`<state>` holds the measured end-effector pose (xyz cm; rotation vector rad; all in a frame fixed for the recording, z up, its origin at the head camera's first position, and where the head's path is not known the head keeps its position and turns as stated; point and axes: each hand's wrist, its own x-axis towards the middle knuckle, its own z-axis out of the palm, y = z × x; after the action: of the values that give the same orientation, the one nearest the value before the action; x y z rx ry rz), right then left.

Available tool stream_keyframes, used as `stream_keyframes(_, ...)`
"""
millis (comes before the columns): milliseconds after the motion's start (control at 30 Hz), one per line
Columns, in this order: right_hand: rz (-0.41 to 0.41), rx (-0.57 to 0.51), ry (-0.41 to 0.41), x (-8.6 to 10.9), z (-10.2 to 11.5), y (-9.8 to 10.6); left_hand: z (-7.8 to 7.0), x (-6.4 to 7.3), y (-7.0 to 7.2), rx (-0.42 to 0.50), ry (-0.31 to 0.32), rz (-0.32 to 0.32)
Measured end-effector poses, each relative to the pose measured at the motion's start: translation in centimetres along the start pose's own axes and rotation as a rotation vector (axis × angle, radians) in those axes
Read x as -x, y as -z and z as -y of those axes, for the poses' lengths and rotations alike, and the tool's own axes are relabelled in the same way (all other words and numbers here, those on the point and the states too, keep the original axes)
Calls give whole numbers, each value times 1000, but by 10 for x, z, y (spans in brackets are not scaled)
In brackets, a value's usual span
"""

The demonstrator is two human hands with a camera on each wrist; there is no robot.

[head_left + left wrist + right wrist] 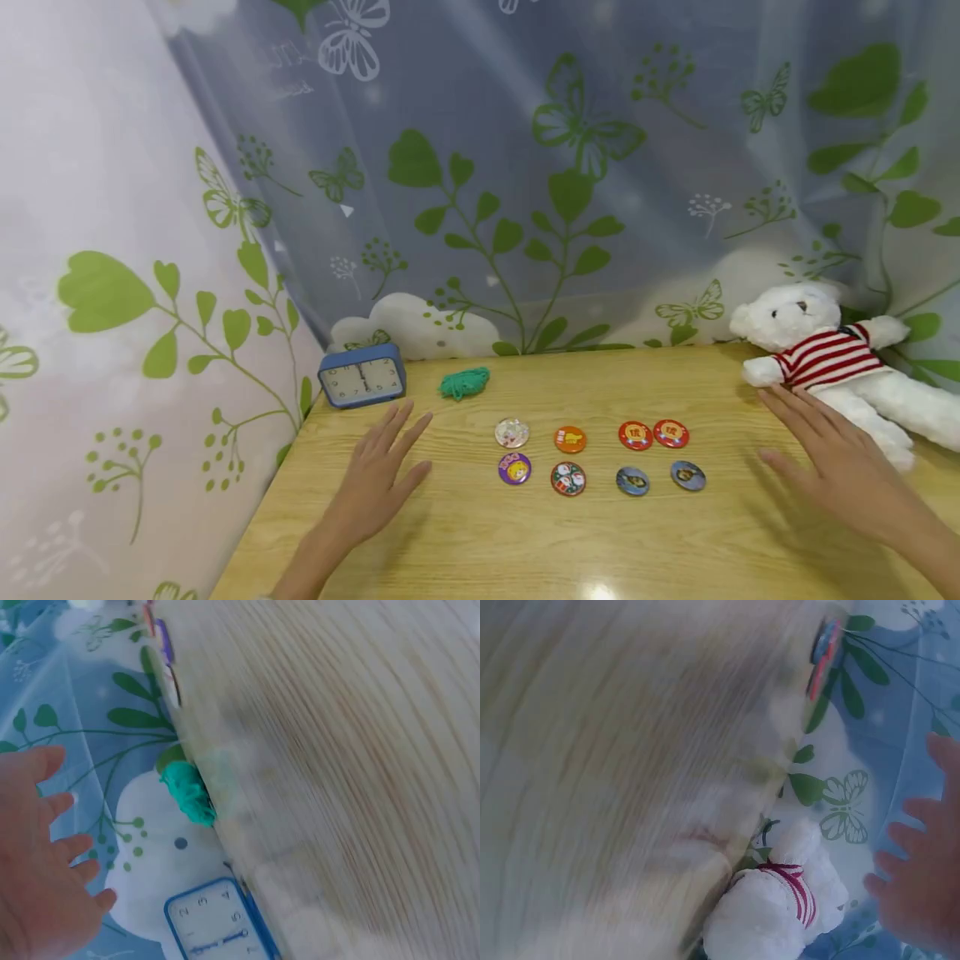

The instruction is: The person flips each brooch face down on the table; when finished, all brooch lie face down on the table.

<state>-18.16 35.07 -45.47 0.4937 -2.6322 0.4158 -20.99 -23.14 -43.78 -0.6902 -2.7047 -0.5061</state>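
Several round badges lie in two rows on the wooden table. The back row has a pale patterned badge, an orange badge and two red badges, one at its right end. In front lie a purple badge, a dark badge with white figures and two blue-grey badges, the outer one farthest right. My left hand hovers left of the badges with fingers spread, holding nothing. To their right, my right hand is likewise extended with nothing in it.
A blue clock stands at the back left, with a bundle of green yarn beside it. A white teddy bear in a striped sweater leans at the back right. Leaf-printed curtains hang behind the table.
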Motion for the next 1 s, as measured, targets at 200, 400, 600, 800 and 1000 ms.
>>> stream_keyframes(200,151,-471,-211,-10,3,7,-14,-16,-11,366,127,97)
stream_keyframes(400,281,-703,-389,-20,9,9,-34,-37,-27,546,193,107)
stream_keyframes(600,303,-800,-460,-27,14,1,-58,-55,-45,628,199,116)
stream_keyframes(800,247,-899,-481,-34,12,-14,-83,-68,-63,769,226,168)
stream_keyframes(1000,235,-967,-496,-42,15,-26,-110,-84,-74,888,260,220)
